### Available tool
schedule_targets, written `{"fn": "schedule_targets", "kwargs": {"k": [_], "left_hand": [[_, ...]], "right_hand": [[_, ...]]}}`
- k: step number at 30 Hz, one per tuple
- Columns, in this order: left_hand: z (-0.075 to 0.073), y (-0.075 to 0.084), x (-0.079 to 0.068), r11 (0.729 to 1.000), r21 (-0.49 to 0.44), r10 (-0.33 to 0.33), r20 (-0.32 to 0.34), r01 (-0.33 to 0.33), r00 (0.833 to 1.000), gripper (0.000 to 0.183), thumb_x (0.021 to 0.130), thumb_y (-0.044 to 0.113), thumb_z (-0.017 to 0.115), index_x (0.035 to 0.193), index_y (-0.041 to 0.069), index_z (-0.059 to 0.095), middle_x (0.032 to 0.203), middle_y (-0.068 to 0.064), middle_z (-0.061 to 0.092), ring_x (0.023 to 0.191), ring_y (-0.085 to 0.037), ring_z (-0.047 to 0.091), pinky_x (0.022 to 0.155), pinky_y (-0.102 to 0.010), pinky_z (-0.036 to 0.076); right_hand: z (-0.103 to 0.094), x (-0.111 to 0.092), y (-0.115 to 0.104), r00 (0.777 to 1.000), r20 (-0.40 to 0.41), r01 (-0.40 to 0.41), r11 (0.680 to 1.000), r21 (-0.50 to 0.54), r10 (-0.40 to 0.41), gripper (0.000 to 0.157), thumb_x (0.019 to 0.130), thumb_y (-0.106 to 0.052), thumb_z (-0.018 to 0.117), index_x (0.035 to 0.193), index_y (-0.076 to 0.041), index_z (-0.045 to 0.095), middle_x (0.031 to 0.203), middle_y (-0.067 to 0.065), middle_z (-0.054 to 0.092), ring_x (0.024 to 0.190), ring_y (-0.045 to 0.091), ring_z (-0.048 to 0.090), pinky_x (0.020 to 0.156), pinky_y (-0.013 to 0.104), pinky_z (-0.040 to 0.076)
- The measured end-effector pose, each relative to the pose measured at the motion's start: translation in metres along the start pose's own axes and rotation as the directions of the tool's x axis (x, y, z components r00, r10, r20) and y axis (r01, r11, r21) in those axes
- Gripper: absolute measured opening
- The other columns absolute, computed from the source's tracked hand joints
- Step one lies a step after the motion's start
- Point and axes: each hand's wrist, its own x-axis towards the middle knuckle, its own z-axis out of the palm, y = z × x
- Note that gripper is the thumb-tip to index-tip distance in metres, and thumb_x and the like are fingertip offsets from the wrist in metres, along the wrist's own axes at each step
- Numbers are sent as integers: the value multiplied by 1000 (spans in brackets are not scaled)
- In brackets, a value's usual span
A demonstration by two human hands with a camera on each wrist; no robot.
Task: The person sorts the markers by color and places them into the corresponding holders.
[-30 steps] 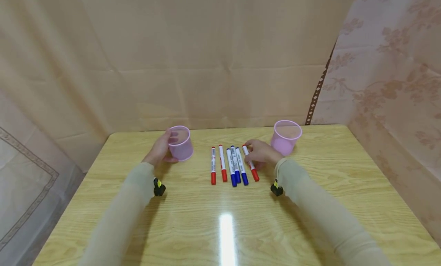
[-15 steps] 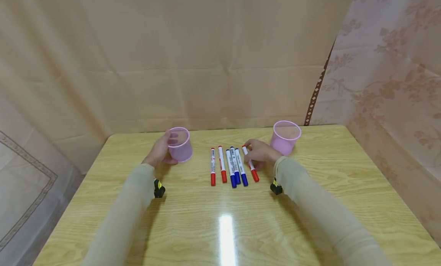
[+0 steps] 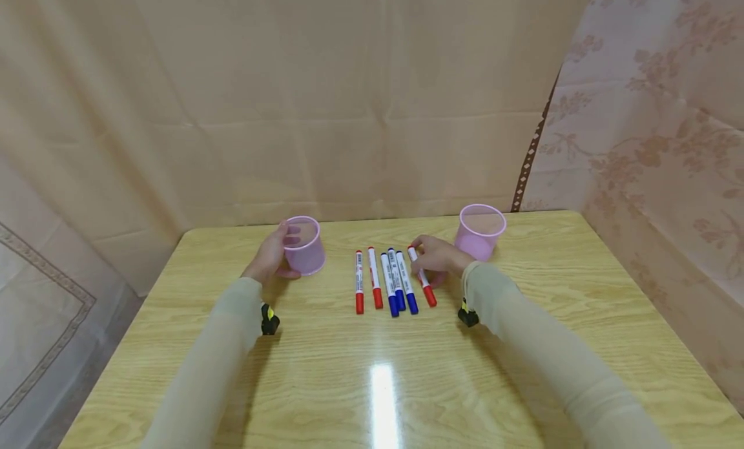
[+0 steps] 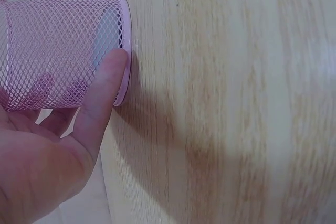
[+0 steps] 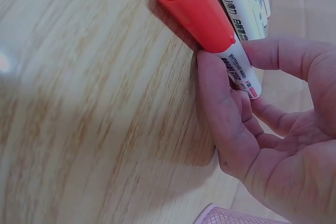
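Observation:
My left hand (image 3: 270, 252) holds the left pink mesh pen cup (image 3: 305, 250) by its side as it stands upright on the table. In the left wrist view, one digit lies along the cup's base rim and other fingers show behind the mesh. My right hand (image 3: 437, 255) pinches a red-capped whiteboard marker (image 5: 202, 17) between thumb and fingers, with the marker lying at the table. Beside it lie three blue-capped markers (image 3: 398, 287), close together. Further left are two more red-capped markers, one outer (image 3: 359, 281) and one inner (image 3: 375, 278).
A second pink mesh cup (image 3: 480, 232) stands upright just behind my right hand. The wooden table (image 3: 325, 371) ends at a beige curtain (image 3: 349, 113) at the back. A patterned cloth (image 3: 668, 177) hangs on the right.
Both hands keep their places on the cup and the red-capped marker. The head view has shifted very slightly; the markers and cups stay where they were on the table.

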Motion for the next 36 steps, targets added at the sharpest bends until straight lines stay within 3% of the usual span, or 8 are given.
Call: {"fn": "schedule_targets", "kwargs": {"k": [8,20,31,36], "left_hand": [[-1,1,0,1000,0,2,1,-2,1000,63,101,53,16,143,10,35,147,-17,32,129,-41,32,71,-55,53],[0,5,-2,1000,-19,-12,18,12,1000,62,102,50,16,145,8,33,149,-19,29,133,-41,28,78,-62,49],[-1,3,-1,1000,6,3,1,-3,1000,63,101,52,15,142,9,35,147,-17,32,131,-40,30,72,-56,53],[0,4,-1,1000,2,-3,3,3,1000,62,101,52,16,143,10,35,147,-17,32,130,-40,32,73,-56,53]], "right_hand": [[-3,-2,-2,1000,19,-5,1000,-17,5,63,78,-7,67,134,-4,39,117,19,49,72,27,63,55,40,57],[-5,0,-3,997,64,-40,999,-6,40,62,76,-3,66,132,-4,39,85,16,58,65,25,62,53,40,57],[-11,-7,-11,993,101,-56,998,-9,57,58,79,-3,63,132,-3,39,83,16,59,68,27,63,57,43,57],[-15,-9,-14,991,115,-64,998,-22,66,62,79,-5,64,136,-6,38,94,18,56,73,29,63,61,46,57]]}}
